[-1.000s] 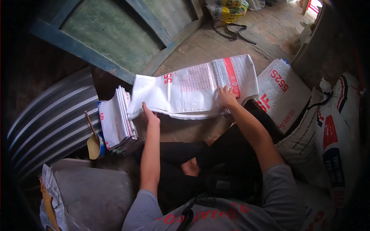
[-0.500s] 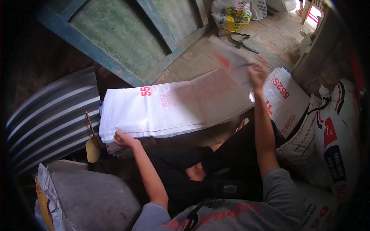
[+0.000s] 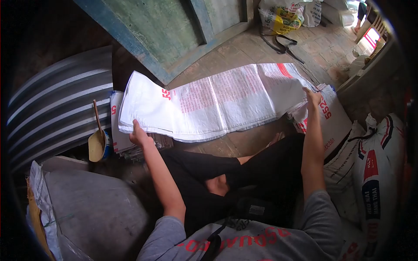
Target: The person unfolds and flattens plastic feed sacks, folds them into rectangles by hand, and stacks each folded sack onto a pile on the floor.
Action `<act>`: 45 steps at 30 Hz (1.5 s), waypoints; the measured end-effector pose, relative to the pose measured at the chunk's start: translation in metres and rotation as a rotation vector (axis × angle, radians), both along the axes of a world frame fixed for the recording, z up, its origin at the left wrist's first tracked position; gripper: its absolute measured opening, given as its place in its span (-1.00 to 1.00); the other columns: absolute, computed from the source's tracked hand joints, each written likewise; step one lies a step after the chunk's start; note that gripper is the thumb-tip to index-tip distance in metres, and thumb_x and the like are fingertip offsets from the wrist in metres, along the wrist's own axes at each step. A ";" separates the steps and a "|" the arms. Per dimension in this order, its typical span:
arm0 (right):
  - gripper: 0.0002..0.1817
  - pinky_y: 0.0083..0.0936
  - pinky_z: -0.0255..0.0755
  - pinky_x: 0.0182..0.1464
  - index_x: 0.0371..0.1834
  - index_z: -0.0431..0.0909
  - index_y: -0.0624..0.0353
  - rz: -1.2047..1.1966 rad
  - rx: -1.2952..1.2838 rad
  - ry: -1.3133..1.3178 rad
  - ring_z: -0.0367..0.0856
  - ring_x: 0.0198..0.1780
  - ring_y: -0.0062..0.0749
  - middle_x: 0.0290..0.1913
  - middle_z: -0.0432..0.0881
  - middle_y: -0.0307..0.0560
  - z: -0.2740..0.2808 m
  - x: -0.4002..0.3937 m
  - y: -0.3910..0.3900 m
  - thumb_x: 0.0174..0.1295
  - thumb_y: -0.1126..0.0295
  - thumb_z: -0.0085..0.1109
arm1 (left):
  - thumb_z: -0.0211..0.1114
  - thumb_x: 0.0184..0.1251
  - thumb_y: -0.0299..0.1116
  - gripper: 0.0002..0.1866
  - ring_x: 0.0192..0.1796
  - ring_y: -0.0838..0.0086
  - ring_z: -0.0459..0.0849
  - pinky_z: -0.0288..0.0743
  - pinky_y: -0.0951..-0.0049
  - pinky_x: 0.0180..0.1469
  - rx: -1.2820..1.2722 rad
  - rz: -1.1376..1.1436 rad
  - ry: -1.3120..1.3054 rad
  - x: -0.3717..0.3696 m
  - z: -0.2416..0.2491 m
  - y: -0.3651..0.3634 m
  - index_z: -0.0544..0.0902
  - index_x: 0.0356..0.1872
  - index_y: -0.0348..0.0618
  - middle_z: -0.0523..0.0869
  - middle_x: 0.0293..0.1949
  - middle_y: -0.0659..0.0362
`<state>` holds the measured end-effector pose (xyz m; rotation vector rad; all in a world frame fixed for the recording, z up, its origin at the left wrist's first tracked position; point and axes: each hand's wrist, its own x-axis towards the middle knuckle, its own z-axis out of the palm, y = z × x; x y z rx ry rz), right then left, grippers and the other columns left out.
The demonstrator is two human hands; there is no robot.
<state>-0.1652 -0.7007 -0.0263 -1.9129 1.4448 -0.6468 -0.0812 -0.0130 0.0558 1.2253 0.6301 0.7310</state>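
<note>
Several flat white woven sacks (image 3: pixel 204 126) with red print stretch in a sagging layer across the space in front of my crossed legs. At their near left corner, my left hand (image 3: pixel 140 134) is closed, thumb on top. My right hand (image 3: pixel 312 96) grips their right end, with the fingers partly hidden. Beneath the left end lies a pile of folded sacks (image 3: pixel 124 141). Another pile of printed sacks (image 3: pixel 333 113), marked 552S, lies under and beyond my right hand.
A wooden-handled scoop (image 3: pixel 96 145) stands left of the pile, before a corrugated sheet (image 3: pixel 65 100). Filled tied sacks (image 3: pixel 383 161) lean at the right. A blue-green door (image 3: pixel 161 39), a dark strap (image 3: pixel 285 45) and a yellow-white bag (image 3: pixel 281 17) are ahead. A person's leg (image 3: pixel 360 17) shows far right.
My right hand has come down and outward, and the blurred raised end of the sacks now lies lower and stretched out. My left hand keeps its corner. The view has shifted slightly.
</note>
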 end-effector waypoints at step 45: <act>-0.35 -0.32 0.52 0.06 0.17 0.54 0.09 1.687 0.037 0.199 0.67 0.00 -0.12 -0.01 0.70 0.00 -0.008 0.013 0.238 -0.10 0.30 0.46 | 0.29 0.02 -0.10 -0.21 0.27 -0.09 0.52 0.37 0.19 0.32 1.172 -0.959 1.117 0.002 -0.136 -0.066 0.44 0.15 -0.66 0.50 0.16 -0.44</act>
